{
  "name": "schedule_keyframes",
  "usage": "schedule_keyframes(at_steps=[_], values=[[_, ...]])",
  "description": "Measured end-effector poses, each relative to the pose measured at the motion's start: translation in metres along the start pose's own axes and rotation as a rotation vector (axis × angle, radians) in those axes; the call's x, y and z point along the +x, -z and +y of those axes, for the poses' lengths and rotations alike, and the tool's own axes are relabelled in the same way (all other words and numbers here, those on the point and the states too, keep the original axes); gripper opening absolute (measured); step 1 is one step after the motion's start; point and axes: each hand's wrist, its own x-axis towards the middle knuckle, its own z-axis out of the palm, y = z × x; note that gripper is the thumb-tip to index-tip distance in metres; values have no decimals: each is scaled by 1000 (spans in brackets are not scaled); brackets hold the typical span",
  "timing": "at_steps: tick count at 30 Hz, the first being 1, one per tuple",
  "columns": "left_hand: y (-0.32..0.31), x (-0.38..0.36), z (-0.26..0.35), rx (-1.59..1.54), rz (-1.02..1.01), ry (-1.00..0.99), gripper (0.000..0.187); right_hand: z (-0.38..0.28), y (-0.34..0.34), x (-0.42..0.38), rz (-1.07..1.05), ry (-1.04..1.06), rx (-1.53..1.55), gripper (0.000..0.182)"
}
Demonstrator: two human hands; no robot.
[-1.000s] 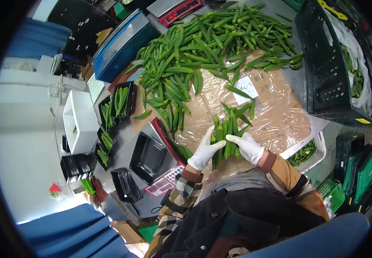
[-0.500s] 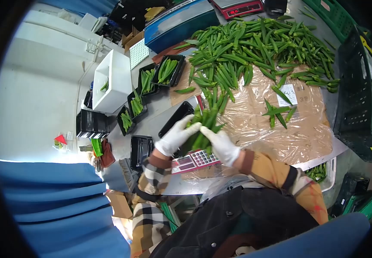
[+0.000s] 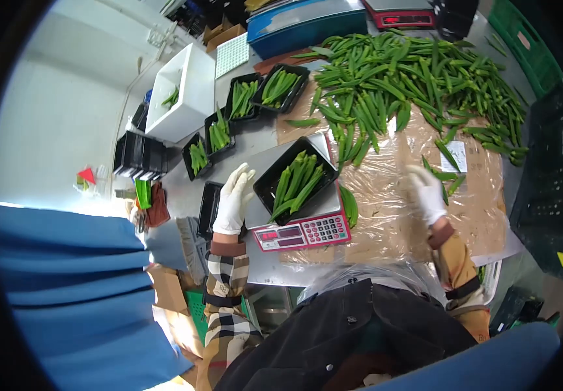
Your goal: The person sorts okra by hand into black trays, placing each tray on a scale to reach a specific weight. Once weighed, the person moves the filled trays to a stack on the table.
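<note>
Over the table [image 3: 263, 268], left hand [image 3: 231, 202] in a white glove, raised just beside the left corner of a black tray [image 3: 266, 186]. Grip apart, fingers extended; cannot tell whether touching the tray's rim. On the right, likewise gloved in white, right hand [image 3: 428, 197] above plastic-wrapped cardboard [image 3: 386, 225], well apart from the tray. Grip apart here too, fingers stretched out toward a few loose pods [image 3: 456, 185]; cannot tell whether in contact with any.

Black tray set askew on the platform of a red-trimmed weighing scale [image 3: 301, 233], between both hands, nearer to the left. Inside it, a bundle of green okra pods [image 3: 298, 182], lying lengthwise and roughly side by side. Red digits lit at the left of the scale's front panel, too small to read. Just beside the scale's right edge, more okra [image 3: 350, 207], on the cardboard.

Farther back, a broad okra heap [image 3: 392, 81], spread across the cardboard's far part. Near the loose pods, a white paper label [image 3: 453, 155]. To the left, four filled trays [image 3: 298, 92] in a slanting row, near a white box [image 3: 200, 98]. Partly hidden behind the left hand, another black container [image 3: 208, 208]. Along the right side, a dark green crate [image 3: 543, 179].
</note>
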Motion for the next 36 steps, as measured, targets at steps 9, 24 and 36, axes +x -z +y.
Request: schedule_keyframes(at_steps=[9, 24, 36], values=[[39, -62, -68, -43, 469, -25, 37, 94, 79, 8, 190, 277, -952, 60], [-67, -7, -81, 226, 428, -506, 46, 67, 71, 3, 298, 334, -905, 35], [-90, 39, -43, 1259, 360, -578, 44, 92, 24, -49, 220, 316, -879, 38]])
